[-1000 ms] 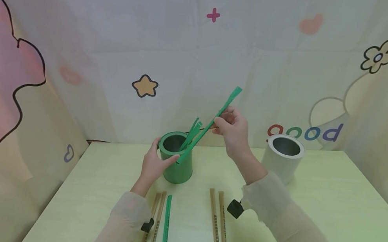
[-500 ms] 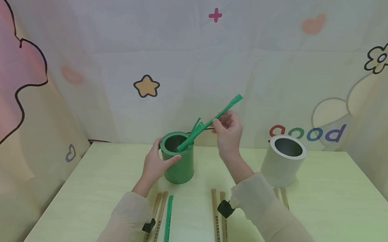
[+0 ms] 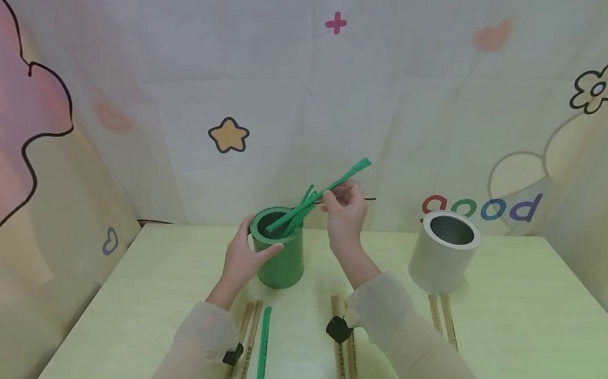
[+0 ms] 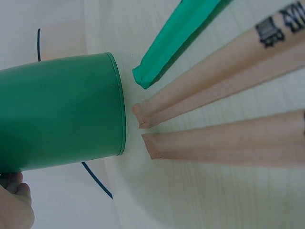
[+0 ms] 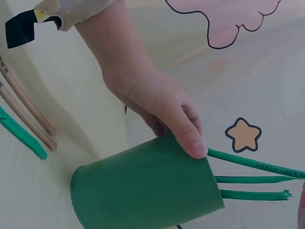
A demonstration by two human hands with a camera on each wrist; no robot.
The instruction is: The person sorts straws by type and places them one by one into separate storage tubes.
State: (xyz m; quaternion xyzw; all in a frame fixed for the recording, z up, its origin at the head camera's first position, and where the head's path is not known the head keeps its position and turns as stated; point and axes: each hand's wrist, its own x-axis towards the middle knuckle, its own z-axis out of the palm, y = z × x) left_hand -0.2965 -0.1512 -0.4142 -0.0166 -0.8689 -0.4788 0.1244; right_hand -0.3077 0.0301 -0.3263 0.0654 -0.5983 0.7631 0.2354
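Note:
My left hand (image 3: pixel 241 260) grips the green can (image 3: pixel 281 268) near its rim, thumb in front and fingers at the side. Several green paper-wrapped straws (image 5: pixel 252 180) stick out of the can. My right hand (image 3: pixel 348 219) pinches another green wrapped straw (image 3: pixel 351 171) along its upper half. This straw slants down to the left, with its lower end over or inside the can's mouth. In the right wrist view only the edge of my right hand (image 5: pixel 301 210) shows. On the table below lie a green wrapped straw (image 4: pixel 171 43) and two brown wrapped straws (image 4: pixel 214 88).
A white can (image 3: pixel 437 268) stands at the right rear of the table (image 3: pixel 536 313). Two brown wrapped straws (image 3: pixel 342 376) lie in the middle, partly under my right sleeve. Two more brown ones (image 3: pixel 448 319) lie before the white can. A patterned cloth (image 3: pixel 297 47) hangs behind.
My right hand has moved left and down with the straw, whose lower end went from outside the can's rim to over its mouth. My left hand keeps its grip.

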